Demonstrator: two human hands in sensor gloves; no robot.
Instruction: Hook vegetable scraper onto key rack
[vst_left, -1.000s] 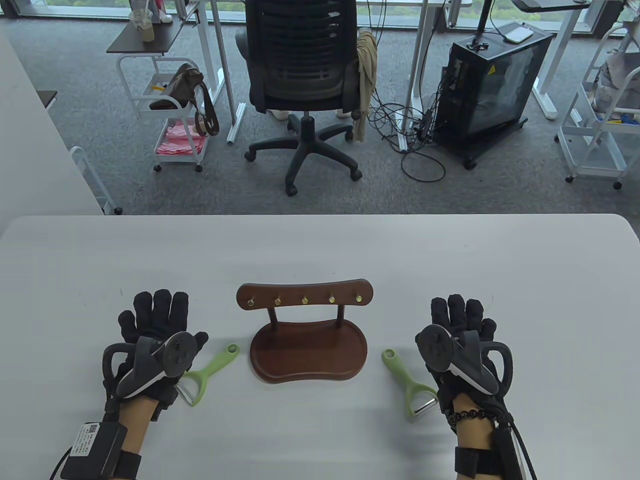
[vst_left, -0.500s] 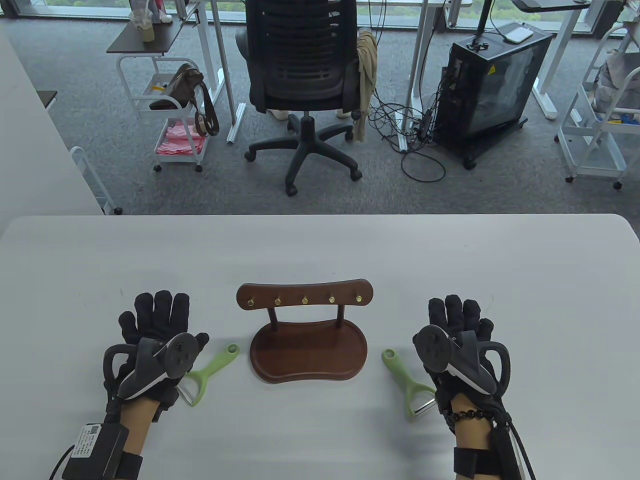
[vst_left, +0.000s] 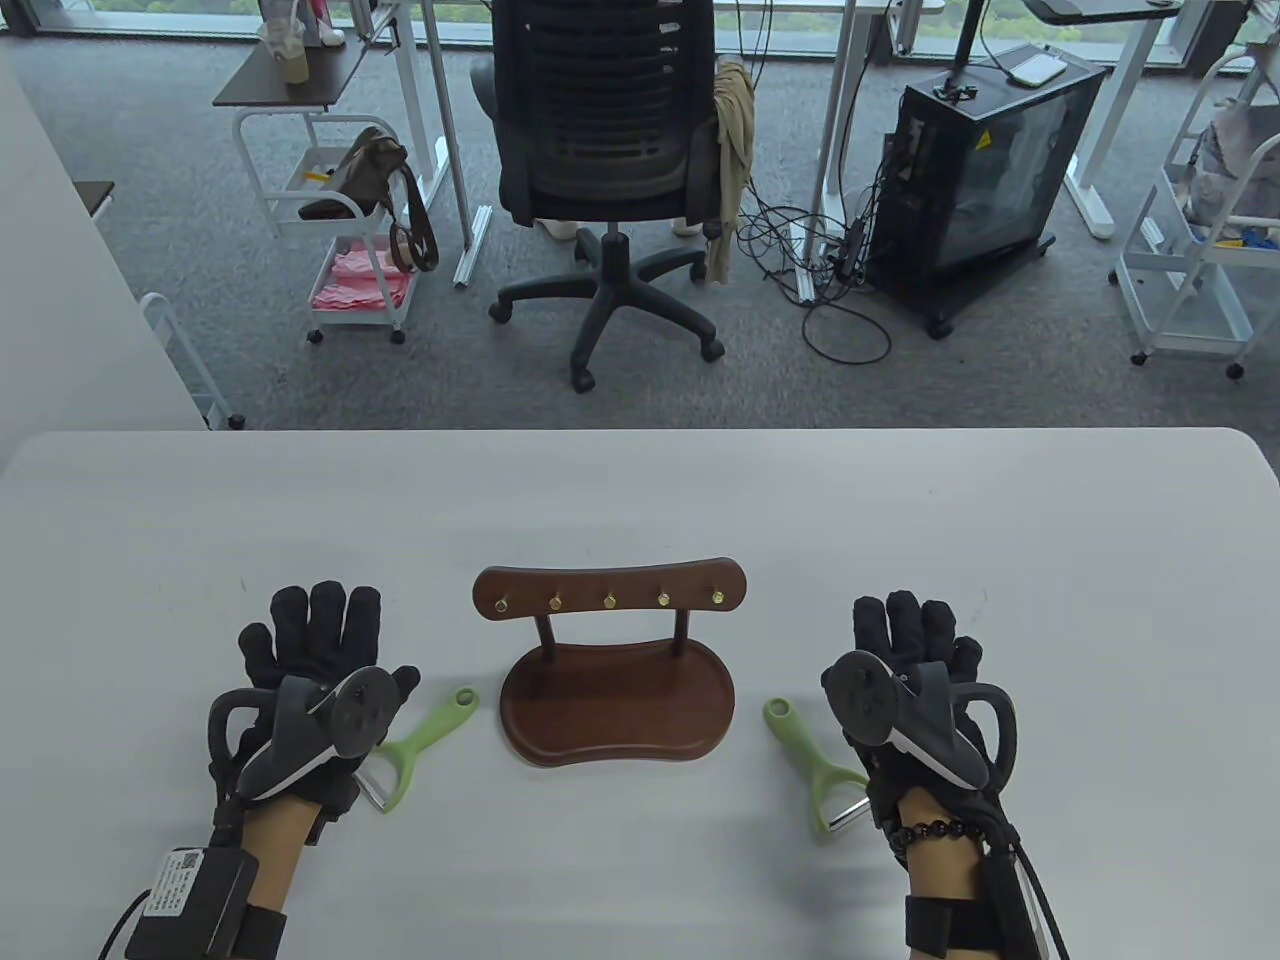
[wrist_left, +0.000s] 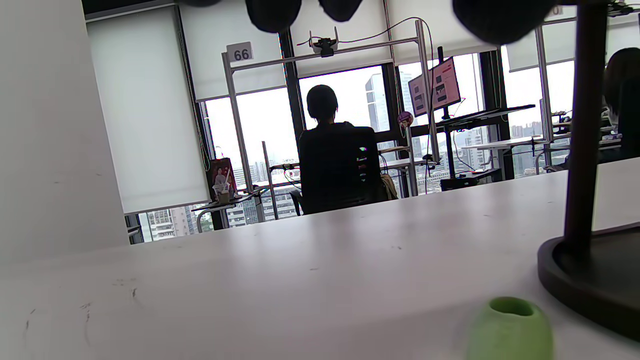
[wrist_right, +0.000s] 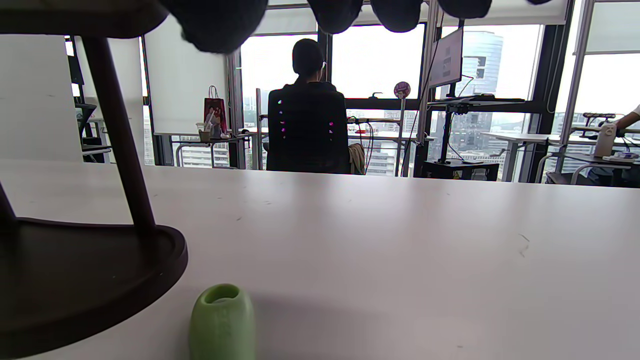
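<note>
Hands first, at the bottom of the table view: the left hand sits lower left, the right hand lower right, both palm-down with fingers spread flat and grasping nothing. Just inside each hand lies a green scraper on the table. The left scraper has its blade end tucked under the left hand's tracker and its handle loop pointing up and right toward the rack; the right scraper mirrors it, blade end by the right wrist, loop pointing up and left. Neither scraper touches the rack (each loop end stops a little short of the base). In both wrist views, the rounded green handle end shows at the bottom edge, with dark fingertips hanging from the top.

Between the hands, in the centre of the frame, stands the wooden key rack: an oval base, two posts, and a crossbar carrying five brass hooks, all bare.

Beyond the table's far edge, an office chair fills the upper middle.
</note>
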